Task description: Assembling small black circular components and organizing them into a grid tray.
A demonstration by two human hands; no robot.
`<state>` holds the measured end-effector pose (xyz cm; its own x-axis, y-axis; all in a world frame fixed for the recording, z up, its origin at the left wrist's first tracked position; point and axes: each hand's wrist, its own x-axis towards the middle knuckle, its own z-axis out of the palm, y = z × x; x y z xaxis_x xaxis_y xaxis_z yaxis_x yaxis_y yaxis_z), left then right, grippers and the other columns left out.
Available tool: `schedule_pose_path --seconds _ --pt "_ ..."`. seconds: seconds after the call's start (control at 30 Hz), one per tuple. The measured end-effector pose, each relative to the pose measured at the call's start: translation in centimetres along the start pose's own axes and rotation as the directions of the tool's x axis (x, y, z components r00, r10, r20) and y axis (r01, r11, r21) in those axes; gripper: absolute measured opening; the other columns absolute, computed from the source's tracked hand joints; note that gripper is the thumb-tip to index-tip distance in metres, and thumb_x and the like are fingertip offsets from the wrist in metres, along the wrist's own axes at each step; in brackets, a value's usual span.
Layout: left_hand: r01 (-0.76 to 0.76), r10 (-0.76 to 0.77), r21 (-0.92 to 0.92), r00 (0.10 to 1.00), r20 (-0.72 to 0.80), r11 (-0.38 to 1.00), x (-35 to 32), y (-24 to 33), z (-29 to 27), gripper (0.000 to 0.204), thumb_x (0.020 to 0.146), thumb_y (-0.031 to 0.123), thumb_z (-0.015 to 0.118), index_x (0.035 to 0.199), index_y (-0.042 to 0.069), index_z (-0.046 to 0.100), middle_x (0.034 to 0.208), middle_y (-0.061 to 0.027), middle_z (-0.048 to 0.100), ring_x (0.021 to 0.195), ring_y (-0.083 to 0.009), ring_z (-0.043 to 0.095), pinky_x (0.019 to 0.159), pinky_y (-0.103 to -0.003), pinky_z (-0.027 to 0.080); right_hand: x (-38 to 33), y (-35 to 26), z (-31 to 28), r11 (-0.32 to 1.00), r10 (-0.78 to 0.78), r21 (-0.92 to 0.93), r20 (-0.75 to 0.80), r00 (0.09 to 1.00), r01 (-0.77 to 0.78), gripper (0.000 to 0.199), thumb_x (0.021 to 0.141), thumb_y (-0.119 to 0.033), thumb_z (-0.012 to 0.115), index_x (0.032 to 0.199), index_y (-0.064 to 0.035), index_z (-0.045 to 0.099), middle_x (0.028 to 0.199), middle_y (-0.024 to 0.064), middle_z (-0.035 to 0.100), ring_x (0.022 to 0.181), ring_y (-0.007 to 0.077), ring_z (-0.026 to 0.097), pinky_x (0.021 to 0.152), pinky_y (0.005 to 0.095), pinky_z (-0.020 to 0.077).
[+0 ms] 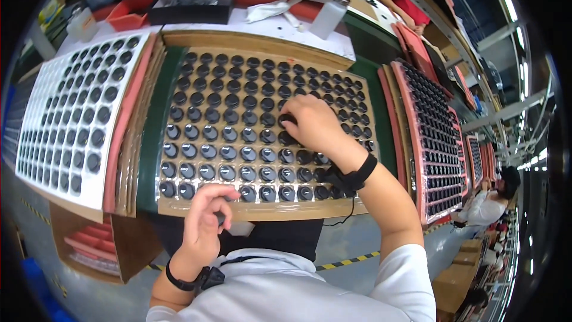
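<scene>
A clear tray (179, 71) on a tan board holds several rows of round black caps (229, 136). My right hand (314, 124) rests palm down over the tray's middle right, fingertips closed on one black cap (287, 119). My left hand (205, 219) hovers at the tray's near edge with the fingers curled; whether they hold a small part is hidden. Both wrists wear black straps.
A white tray (56, 143) of black caps lies tilted at the left. Red trays (438, 143) packed with dark parts stand at the right. A white bottle (329, 15), rags and red bins sit behind. An open carton (89, 244) is below left. Another person (491, 200) sits far right.
</scene>
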<state>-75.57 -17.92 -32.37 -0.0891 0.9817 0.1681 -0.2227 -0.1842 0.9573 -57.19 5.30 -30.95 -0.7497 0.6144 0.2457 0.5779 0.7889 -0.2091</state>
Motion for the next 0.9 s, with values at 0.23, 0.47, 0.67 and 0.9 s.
schedule_pose_path --seconds 0.23,0.47,0.67,0.9 --pt "-0.276 0.343 0.499 0.938 -0.046 0.822 0.7 0.4 1.5 0.033 0.081 0.011 0.063 0.112 0.000 0.053 0.104 -0.0146 0.054 0.063 -0.0115 0.048 0.054 -0.021 0.040 -2.7 -7.3 -4.4 0.722 0.120 0.643 0.246 0.962 -0.254 0.018 0.081 -0.013 0.067 0.094 -0.0031 0.060 0.082 0.0067 0.060 0.079 0.0160 0.059 0.072 0.0301 0.0473" --pt "-0.407 0.456 0.651 0.884 0.103 0.642 0.8 0.0 2.0 0.042 0.068 0.001 0.072 0.108 0.000 0.057 0.097 -0.0138 0.058 0.062 -0.0131 0.049 0.052 -0.022 0.041 -7.7 -11.2 -1.6 0.159 0.024 0.935 0.317 0.948 -0.317 0.020 0.083 -0.010 0.066 0.100 -0.0025 0.057 0.087 0.0039 0.057 0.081 0.0106 0.055 0.073 0.0261 0.0464" --pt "-0.316 0.386 0.621 0.922 0.023 0.717 0.2 0.5 2.6 0.043 0.068 0.000 0.072 0.109 0.000 0.058 0.095 -0.0124 0.059 0.061 -0.0123 0.048 0.049 -0.022 0.039 -8.6 -11.2 -1.4 0.558 0.006 0.829 0.015 1.000 -0.015 0.023 0.085 -0.010 0.064 0.106 -0.0031 0.056 0.090 0.0042 0.056 0.080 0.0117 0.054 0.075 0.0275 0.0462" --pt "-0.181 0.183 0.360 0.983 0.029 0.915 0.6 0.7 2.0 0.040 0.072 0.000 0.071 0.110 -0.002 0.058 0.095 -0.0108 0.060 0.069 -0.0129 0.053 0.067 -0.026 0.045 -9.2 -11.0 -1.5 -0.038 0.109 0.982 0.189 0.976 -0.186 0.024 0.089 -0.016 0.060 0.107 -0.0006 0.056 0.091 0.0062 0.057 0.082 0.0156 0.055 0.079 0.0295 0.0457"
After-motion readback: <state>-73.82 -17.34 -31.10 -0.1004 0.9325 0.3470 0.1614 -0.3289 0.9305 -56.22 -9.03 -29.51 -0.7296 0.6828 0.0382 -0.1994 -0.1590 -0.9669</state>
